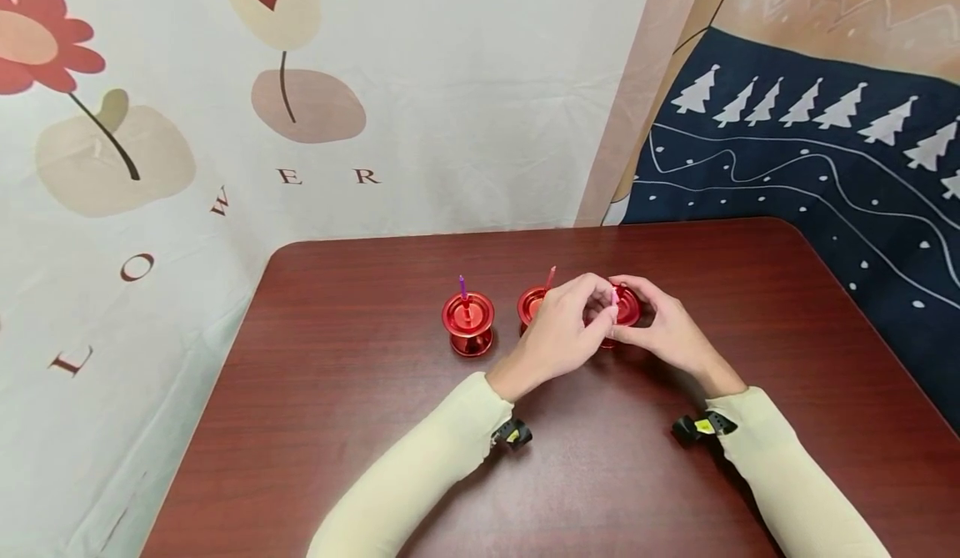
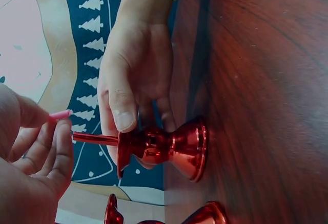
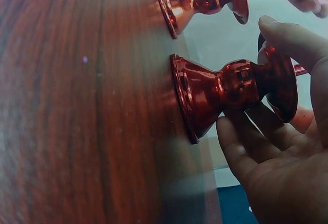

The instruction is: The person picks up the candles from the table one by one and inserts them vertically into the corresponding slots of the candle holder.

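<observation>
Three shiny red metal candle holders stand in a row on the table. My right hand (image 1: pixel 667 324) grips the right-hand candle holder (image 3: pixel 241 85) at its dish, thumb and fingers curled round it; its base rests on the tabletop. A thin red stem (image 2: pixel 95 138) sticks up from that dish. My left hand (image 1: pixel 566 329) pinches a pink candle (image 2: pixel 61 114) between thumb and fingers, close over the stem's tip. The middle candle holder (image 1: pixel 529 304), bearing a reddish candle (image 1: pixel 551 277), is partly hidden by my left hand. The left candle holder (image 1: pixel 470 316) bears a purple candle (image 1: pixel 462 287).
The dark red-brown wooden table (image 1: pixel 360 424) runs back to a white cloth (image 1: pixel 465 124) with flowers and letters. A navy cloth (image 1: pixel 750 158) with white trees hangs at the right. Each wrist wears a black camera band.
</observation>
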Available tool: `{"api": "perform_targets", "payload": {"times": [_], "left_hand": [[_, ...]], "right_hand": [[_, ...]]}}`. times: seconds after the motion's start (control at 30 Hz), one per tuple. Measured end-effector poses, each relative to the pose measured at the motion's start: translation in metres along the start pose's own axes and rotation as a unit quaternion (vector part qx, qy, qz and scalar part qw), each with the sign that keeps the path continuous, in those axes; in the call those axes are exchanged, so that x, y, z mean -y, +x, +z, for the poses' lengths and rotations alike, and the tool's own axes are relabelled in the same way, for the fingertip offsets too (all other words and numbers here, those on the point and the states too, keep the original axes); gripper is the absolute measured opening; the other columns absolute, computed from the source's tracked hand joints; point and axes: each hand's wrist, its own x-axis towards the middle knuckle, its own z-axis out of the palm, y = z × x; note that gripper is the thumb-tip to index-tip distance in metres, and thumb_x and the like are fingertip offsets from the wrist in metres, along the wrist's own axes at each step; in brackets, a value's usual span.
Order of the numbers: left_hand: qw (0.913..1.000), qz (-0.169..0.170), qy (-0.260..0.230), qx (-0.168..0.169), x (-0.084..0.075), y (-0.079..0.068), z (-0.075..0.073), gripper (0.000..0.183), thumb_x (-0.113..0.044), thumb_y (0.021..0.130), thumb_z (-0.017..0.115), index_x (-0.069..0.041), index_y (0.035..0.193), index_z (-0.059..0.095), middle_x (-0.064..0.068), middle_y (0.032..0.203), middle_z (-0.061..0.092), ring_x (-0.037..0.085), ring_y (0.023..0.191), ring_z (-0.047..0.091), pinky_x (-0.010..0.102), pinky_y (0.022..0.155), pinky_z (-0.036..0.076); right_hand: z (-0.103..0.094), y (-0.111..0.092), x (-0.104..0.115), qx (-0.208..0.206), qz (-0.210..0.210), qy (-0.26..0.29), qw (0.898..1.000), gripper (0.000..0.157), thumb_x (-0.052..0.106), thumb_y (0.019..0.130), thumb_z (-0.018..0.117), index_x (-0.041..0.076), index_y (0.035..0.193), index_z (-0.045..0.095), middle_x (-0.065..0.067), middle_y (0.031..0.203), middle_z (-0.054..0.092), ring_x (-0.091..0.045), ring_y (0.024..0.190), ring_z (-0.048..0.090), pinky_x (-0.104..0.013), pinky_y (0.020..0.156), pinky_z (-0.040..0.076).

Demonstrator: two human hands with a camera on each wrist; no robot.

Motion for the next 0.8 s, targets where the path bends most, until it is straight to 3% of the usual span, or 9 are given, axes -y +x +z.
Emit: {"api": "perform_targets", "payload": {"times": [0.2, 0.47, 0.8], "left_hand": [[0.9995, 0.003, 0.013, -0.030, 0.001, 0.013, 0.006, 0.009, -0.005, 0.106, 0.069, -0.004, 0.115, 0.066, 0.008, 0.107, 0.070, 0.016, 0.097, 0.066, 0.019, 0.089, 0.054], [0.9979, 0.013, 0.017, -0.061, 0.003, 0.022, 0.015, 0.010, -0.003, 0.108, 0.065, -0.003, 0.117, 0.063, 0.010, 0.112, 0.068, 0.021, 0.105, 0.067, 0.021, 0.097, 0.051], [0.9978, -0.004, 0.019, -0.063, 0.004, 0.031, 0.020, 0.012, -0.004, 0.109, 0.064, -0.004, 0.121, 0.062, 0.010, 0.118, 0.067, 0.021, 0.107, 0.066, 0.020, 0.100, 0.053]], "right_hand": [[0.000, 0.000, 0.001, 0.002, 0.011, -0.011, 1.000, 0.077, 0.008, 0.088, 0.093, 0.004, 0.155, 0.056, -0.018, 0.138, 0.070, -0.029, 0.113, 0.067, -0.014, 0.091, 0.053], [0.002, 0.001, -0.002, -0.006, -0.012, -0.024, 1.000, 0.075, 0.004, 0.086, 0.094, 0.002, 0.152, 0.059, -0.018, 0.136, 0.071, -0.025, 0.109, 0.068, -0.013, 0.091, 0.052], [0.001, 0.000, -0.003, -0.005, -0.019, -0.031, 0.999, 0.073, 0.004, 0.086, 0.093, 0.001, 0.151, 0.059, -0.018, 0.134, 0.071, -0.026, 0.109, 0.068, -0.013, 0.091, 0.051]]}}
